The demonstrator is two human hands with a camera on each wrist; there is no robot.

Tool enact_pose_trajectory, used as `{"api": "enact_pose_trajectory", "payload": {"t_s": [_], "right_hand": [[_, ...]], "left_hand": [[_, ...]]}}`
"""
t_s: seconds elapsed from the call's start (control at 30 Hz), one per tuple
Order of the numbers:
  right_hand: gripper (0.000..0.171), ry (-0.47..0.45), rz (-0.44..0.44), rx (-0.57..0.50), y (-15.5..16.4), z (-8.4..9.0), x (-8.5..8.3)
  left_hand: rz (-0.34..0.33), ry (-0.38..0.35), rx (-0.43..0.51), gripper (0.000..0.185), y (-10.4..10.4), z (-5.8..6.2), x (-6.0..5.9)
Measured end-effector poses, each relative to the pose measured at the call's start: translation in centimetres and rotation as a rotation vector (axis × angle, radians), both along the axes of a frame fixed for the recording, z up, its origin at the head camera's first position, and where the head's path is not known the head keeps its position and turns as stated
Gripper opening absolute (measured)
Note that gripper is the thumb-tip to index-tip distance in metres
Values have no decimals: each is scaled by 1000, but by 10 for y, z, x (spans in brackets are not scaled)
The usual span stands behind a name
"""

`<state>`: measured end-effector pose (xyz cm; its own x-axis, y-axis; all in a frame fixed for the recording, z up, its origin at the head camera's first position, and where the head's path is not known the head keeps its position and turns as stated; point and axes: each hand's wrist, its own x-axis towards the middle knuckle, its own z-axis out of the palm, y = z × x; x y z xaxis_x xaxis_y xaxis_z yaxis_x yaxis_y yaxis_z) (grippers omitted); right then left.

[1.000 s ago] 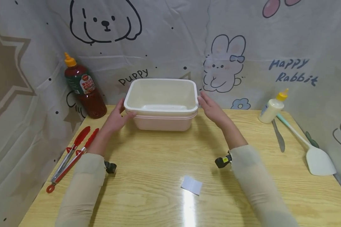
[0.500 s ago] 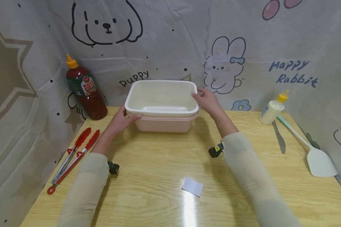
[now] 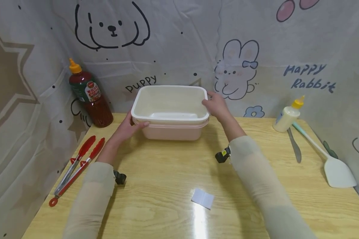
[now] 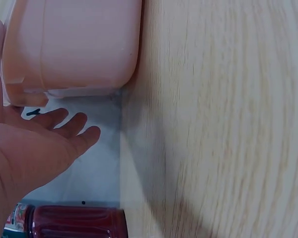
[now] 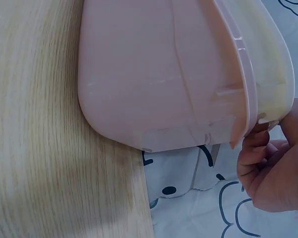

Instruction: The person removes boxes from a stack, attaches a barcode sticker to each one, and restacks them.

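A makeshift kitchen corner, staged rather than a real one: a small wooden table [image 3: 167, 186] hemmed in by cartoon-printed cloth [image 3: 179, 43]. Kitchen gear sits at its edges: sauce bottle [image 3: 89, 94] at the far left corner, tongs [image 3: 74, 167] along the left edge, spatula [image 3: 332, 159], knife [image 3: 294, 145] and squeeze bottle [image 3: 287, 115] on the right.

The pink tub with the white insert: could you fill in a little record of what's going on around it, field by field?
tub: pink tub with white insert, at the table's back edge
left hand: left hand on the left rim, thumb on top
right hand: right hand grips the right rim
left of tub: sauce bottle, red tongs
right of tub: white bottle, knife, spatula
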<state>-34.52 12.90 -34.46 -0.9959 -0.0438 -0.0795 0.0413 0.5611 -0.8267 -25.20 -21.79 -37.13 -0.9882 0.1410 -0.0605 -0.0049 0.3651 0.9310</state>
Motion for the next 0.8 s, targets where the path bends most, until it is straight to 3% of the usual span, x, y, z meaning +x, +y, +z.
{"api": "enact_pose_trajectory", "payload": {"t_s": [0.23, 0.57, 0.8], "right_hand": [[60, 53, -18, -13, -1, -2, -4], [58, 13, -47, -69, -2, 0, -4], [57, 1, -50, -108, -3, 14, -3]], "left_hand": [[-1, 1, 32, 99, -2, -3, -1], [2, -25, 23, 97, -1, 0, 2], [8, -34, -15, 100, 0, 7, 4]]}}
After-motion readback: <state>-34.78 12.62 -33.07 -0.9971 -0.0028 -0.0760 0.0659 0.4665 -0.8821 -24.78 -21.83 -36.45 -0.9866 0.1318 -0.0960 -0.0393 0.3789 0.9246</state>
